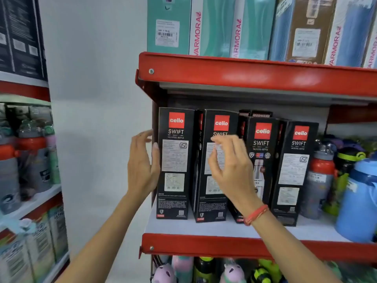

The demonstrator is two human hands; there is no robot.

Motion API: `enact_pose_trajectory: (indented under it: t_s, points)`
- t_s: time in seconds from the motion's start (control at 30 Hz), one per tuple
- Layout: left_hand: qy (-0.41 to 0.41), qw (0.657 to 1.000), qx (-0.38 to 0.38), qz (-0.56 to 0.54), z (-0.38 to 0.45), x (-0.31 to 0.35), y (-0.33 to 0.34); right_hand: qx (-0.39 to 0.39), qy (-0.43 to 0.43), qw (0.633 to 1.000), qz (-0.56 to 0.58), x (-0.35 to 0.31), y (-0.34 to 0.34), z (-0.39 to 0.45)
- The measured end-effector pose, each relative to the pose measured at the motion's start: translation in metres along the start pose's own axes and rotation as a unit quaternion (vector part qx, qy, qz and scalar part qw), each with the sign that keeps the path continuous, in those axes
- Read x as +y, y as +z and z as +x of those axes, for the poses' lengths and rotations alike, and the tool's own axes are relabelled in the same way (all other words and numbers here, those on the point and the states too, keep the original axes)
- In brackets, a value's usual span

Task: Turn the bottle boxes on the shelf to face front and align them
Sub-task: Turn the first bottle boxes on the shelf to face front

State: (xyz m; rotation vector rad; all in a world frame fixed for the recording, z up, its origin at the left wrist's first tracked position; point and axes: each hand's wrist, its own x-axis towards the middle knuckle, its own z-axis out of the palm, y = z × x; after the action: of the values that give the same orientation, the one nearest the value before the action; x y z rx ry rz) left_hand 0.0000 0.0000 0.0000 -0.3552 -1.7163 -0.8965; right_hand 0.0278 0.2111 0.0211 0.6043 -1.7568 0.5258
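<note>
Several tall black bottle boxes with red logos stand in a row on the white shelf (pixel 224 227). The leftmost box (pixel 175 160) and the second box (pixel 212 203) show label sides toward me; the third box (pixel 263 144) shows a bottle picture; the fourth box (pixel 291 170) stands angled on the right. My left hand (pixel 142 166) is open at the leftmost box's left edge, thumb touching its front corner. My right hand (pixel 230 166) hovers open in front of the second box, fingers spread, holding nothing. More black boxes stand behind the row.
Loose bottles, a grey and red one (pixel 320 180) and a blue jug (pixel 359 201), crowd the shelf's right end. Teal and blue boxes (pixel 214 27) fill the upper shelf. Another rack (pixel 26 160) of bottles stands left. Colourful bottles sit on the shelf below (pixel 224 270).
</note>
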Motion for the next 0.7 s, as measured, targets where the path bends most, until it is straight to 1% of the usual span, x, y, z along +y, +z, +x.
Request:
enact_pose_trajectory:
  t_s: [0.03,0.07,0.1,0.13,0.17,0.2,0.23,0.3,0.37,0.47,0.6,0.7]
  points:
    - [-0.072,0.997,-0.005,-0.029,-0.003,-0.008,0.002,-0.030,0.032,0.999,0.029,-0.002,0.007,-0.007]
    - [-0.143,0.988,-0.027,-0.051,-0.005,-0.014,0.004,-0.061,0.068,0.995,0.049,-0.005,0.013,-0.013]
    - [-0.213,0.972,-0.057,-0.077,-0.009,-0.024,0.008,-0.104,0.095,0.988,0.065,-0.007,0.020,-0.024]
    - [-0.285,0.948,-0.092,-0.106,-0.013,-0.031,0.010,-0.158,0.129,0.976,0.076,-0.012,0.028,-0.036]
    - [-0.340,0.923,-0.120,-0.134,-0.015,-0.040,0.013,-0.189,0.138,0.970,0.063,-0.015,0.037,-0.046]
    - [-0.378,0.902,-0.150,-0.147,-0.018,-0.045,0.015,-0.203,0.142,0.968,0.050,-0.020,0.044,-0.055]
    - [-0.394,0.889,-0.175,-0.153,-0.018,-0.050,0.018,-0.203,0.145,0.968,0.036,-0.026,0.051,-0.061]
    - [-0.401,0.877,-0.208,-0.163,-0.019,-0.054,0.022,-0.202,0.166,0.965,0.015,-0.039,0.062,-0.071]
    - [-0.410,0.868,-0.212,-0.182,-0.018,-0.057,0.026,-0.210,0.188,0.959,0.002,-0.049,0.071,-0.074]
    - [-0.416,0.863,-0.209,-0.194,-0.014,-0.061,0.027,-0.233,0.224,0.946,-0.010,-0.058,0.082,-0.072]
    - [-0.410,0.854,-0.247,-0.205,-0.011,-0.062,0.025,-0.258,0.340,0.904,0.019,-0.071,0.101,-0.065]
    - [-0.409,0.841,-0.287,-0.207,-0.010,-0.061,0.023,-0.223,0.410,0.885,-0.001,-0.083,0.119,-0.060]
